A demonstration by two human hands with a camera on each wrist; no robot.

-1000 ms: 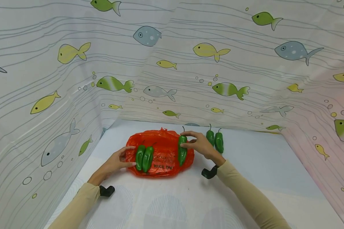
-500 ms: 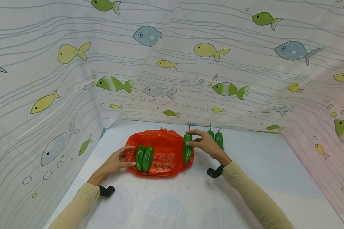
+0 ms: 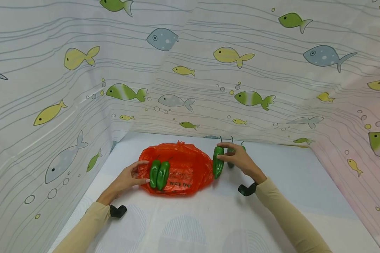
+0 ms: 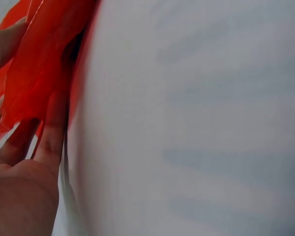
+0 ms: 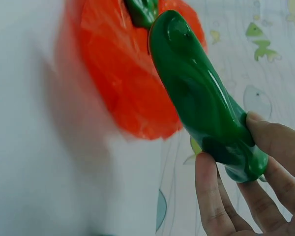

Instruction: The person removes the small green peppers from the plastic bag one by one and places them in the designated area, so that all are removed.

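In the head view my right hand pinches a long green pepper by its stem end, just past the right edge of a red plastic bag. Its tip points down and towards the bag in the right wrist view, thumb on one side and fingers on the other. My left hand holds the bag's left side, fingers and thumb spread around the edge; the left wrist view shows red plastic between them. Two green peppers lie side by side on the bag near this hand.
Behind my right hand stand two more green peppers, mostly hidden by it. The white tabletop carries pale printed shapes. A fish-patterned sheet walls in the back and both sides.
My right hand has carried its pepper rightwards, from over the bag to beyond its right edge, now covering much of the two back peppers. The left hand stays put.
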